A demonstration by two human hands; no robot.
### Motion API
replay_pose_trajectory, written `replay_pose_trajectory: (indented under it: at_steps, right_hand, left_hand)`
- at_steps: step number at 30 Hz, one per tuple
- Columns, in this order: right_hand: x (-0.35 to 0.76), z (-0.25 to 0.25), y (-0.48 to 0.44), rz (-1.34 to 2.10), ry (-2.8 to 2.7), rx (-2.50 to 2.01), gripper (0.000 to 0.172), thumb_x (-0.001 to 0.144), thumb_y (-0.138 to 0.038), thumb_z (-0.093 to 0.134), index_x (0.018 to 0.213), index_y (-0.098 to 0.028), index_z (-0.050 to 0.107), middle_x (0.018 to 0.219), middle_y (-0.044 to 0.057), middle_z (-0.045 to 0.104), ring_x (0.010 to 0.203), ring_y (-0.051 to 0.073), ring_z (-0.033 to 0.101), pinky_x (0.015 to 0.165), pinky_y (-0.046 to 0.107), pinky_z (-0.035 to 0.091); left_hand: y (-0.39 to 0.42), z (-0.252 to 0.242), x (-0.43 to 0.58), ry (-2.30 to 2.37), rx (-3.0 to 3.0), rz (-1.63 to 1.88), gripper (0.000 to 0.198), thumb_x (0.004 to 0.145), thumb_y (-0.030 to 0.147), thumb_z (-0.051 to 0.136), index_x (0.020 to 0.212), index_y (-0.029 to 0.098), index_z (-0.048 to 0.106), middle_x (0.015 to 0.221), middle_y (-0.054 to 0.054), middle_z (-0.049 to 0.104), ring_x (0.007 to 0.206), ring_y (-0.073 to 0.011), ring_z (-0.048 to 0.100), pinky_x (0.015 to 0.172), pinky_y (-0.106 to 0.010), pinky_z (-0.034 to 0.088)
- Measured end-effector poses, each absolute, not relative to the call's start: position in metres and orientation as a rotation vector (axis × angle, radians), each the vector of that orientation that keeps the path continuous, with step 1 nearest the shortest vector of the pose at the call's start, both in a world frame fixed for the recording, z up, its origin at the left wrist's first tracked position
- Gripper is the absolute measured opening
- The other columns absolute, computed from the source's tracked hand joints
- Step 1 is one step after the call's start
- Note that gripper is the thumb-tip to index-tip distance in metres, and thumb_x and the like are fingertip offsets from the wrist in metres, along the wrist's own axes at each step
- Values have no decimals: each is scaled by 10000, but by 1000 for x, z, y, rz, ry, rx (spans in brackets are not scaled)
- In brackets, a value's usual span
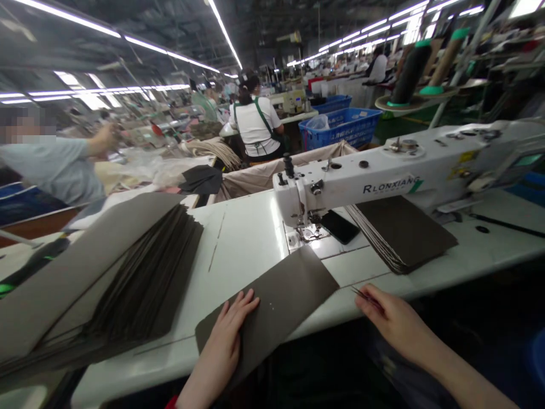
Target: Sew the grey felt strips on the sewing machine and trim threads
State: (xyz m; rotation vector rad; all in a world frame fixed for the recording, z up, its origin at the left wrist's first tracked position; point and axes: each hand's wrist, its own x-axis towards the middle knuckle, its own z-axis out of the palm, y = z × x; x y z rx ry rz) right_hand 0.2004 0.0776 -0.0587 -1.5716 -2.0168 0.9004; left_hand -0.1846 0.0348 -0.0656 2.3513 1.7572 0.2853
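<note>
My left hand (232,329) lies flat with its fingers spread on a dark grey-brown fabric panel (293,289). The panel rests on the white table, its near edge hanging over the front and its far corner close to the needle area. Past the panel's right end, my right hand (377,307) is closed around slim, pointed metal tweezers (361,293), most of which its fingers hide. A white sewing machine (340,187) stands beyond the panel, with the presser foot (307,230) apart from the fabric.
A tall stack of similar panels (145,284) fills the table's left. Under the machine arm sits a smaller stack (404,233), beside a black phone (340,226). Blue baskets (340,128), thread cones (411,74) and co-workers (258,125) are farther back.
</note>
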Motion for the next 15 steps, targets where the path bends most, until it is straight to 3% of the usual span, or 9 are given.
replay_pose_trajectory:
  at_steps: [6,11,15]
  right_hand:
    - [212,-72,53,861,-1912,-1694,238,970,-456,370,905,-268,501,852,-3,661,799,189,650,671,285,469]
    - [214,-87,43,847,-1890,-1761,194,957,-432,415,905,-268,504,810,-10,668,743,194,659,656,293,463]
    - [206,-91,41,825,-1882,-1794,219,957,-446,413,901,-263,518,757,-6,660,697,202,652,651,301,457]
  left_hand:
    - [62,-60,-168,1593,2382,297,630,838,-11,263,1374,271,436,1499,-17,376,1406,-211,289,1158,-541,221]
    - [71,-54,-127,1658,2396,498,270,942,225,442,1184,256,560,1308,-63,546,1231,-262,489,1053,-499,401]
    - [66,-51,-49,1551,2355,576,376,913,345,578,1272,263,505,1239,-74,553,1144,-265,505,972,-432,465]
